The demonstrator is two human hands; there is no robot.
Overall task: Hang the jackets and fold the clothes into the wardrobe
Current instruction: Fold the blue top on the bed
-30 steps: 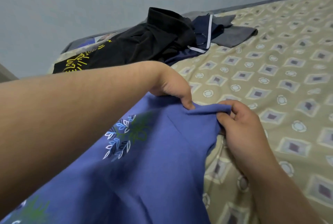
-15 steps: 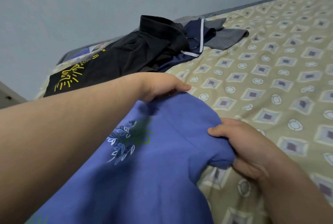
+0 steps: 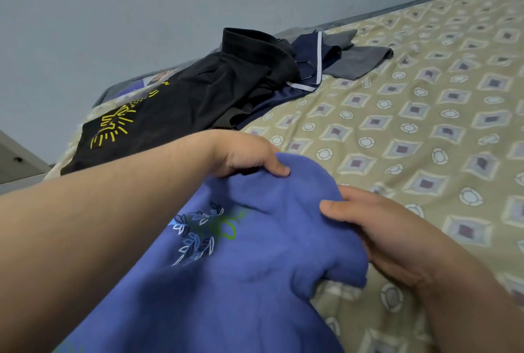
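The left hand [image 3: 243,154] curls its fingers round the far fold of a soft blue cloth garment printed with leaves [image 3: 241,281], thumb on top. The right hand [image 3: 397,233] pinches its bunched right side (fingers beneath, mostly hidden). It lies at the near edge of the beige patterned bed sheet [image 3: 425,125]. Along the far edge lie a black shirt with yellow print [image 3: 175,108], a navy white-striped garment [image 3: 307,63] and a grey cloth [image 3: 360,62].

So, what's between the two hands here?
In the head view, only a bunched stretch of the blue shirt lies between the left hand and right hand; both grip it.
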